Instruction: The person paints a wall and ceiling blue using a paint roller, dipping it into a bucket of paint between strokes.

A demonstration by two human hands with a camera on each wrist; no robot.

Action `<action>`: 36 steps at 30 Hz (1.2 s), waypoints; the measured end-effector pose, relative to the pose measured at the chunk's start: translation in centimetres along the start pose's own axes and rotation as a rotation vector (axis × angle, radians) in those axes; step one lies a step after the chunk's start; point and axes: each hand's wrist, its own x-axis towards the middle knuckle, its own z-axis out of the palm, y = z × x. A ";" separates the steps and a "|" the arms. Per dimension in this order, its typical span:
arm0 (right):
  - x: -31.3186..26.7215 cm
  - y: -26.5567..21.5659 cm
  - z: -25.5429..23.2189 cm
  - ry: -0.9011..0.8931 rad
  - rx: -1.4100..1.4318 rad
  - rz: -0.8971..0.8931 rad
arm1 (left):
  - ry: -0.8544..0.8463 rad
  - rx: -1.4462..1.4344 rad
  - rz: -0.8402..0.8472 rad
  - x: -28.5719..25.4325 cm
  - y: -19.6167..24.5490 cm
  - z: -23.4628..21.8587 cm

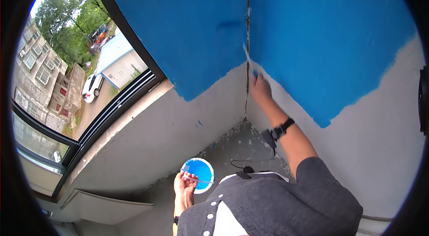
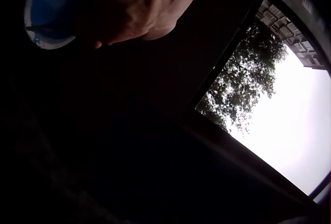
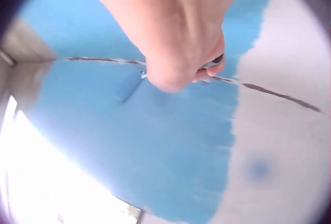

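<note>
Two walls [image 1: 187, 26] meet in a cracked corner [image 1: 246, 79] — upper part blue, lower part bare grey — with a paint-speckled floor [image 1: 241, 142] below and a black-framed window [image 1: 67, 79] left, daylight on trees and buildings.

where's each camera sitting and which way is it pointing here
Head: on the head, looking down at the wall corner; shows the right hand holding a brush, the left hand at the paint bucket, and the torso.
Left wrist: looks past the left hand toward the window; mostly dark.
Right wrist: looks past the right hand at the blue wall.
Head and left wrist share the bucket.
</note>
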 end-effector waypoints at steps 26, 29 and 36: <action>-9.5 -1.7 9.7 -0.037 0.284 0.071 | 0.010 -0.039 0.032 -0.6 -1.4 -0.7; -4.7 -3.2 5.2 -0.174 0.532 0.219 | -0.003 -0.080 0.042 -0.8 -1.2 -0.8; -8.9 -6.9 3.6 -0.499 0.807 0.496 | -0.027 -0.047 0.037 -0.2 -1.9 0.8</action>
